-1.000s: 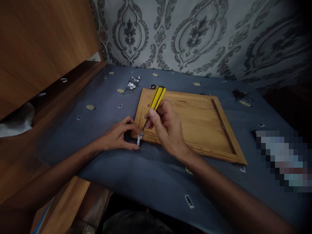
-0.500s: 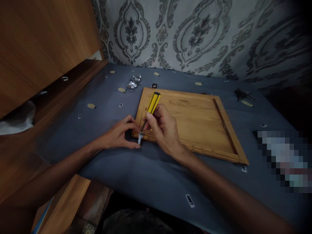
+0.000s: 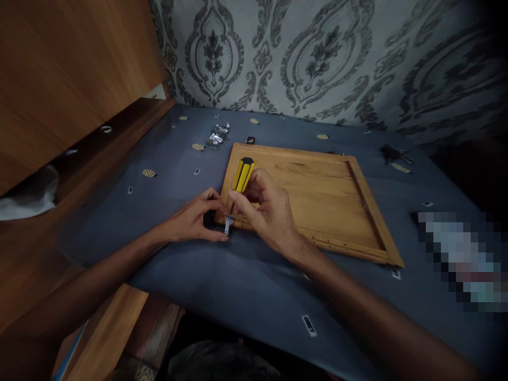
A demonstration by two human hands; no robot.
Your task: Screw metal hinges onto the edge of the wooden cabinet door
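A wooden panel (image 3: 317, 196) lies flat on a blue patterned cloth (image 3: 222, 280). At its near left corner sits a small metal fitting (image 3: 227, 224). My left hand (image 3: 192, 218) pinches that fitting between thumb and fingers and keeps it against the corner. My right hand (image 3: 265, 211) is closed round a yellow-and-black screwdriver (image 3: 241, 177), whose tip rests on the fitting. The handle stands nearly upright, leaning a little away from me.
A pile of metal fittings (image 3: 217, 134) lies on the cloth beyond the panel's far left corner. A dark object (image 3: 392, 154) sits at the far right. Wooden furniture (image 3: 67, 79) rises on the left, a patterned wall behind. A pixelated patch covers the right.
The screwdriver handle has tipped from a lean to the right towards upright, and my right hand has slid left over the fitting. My left hand has stayed in place.
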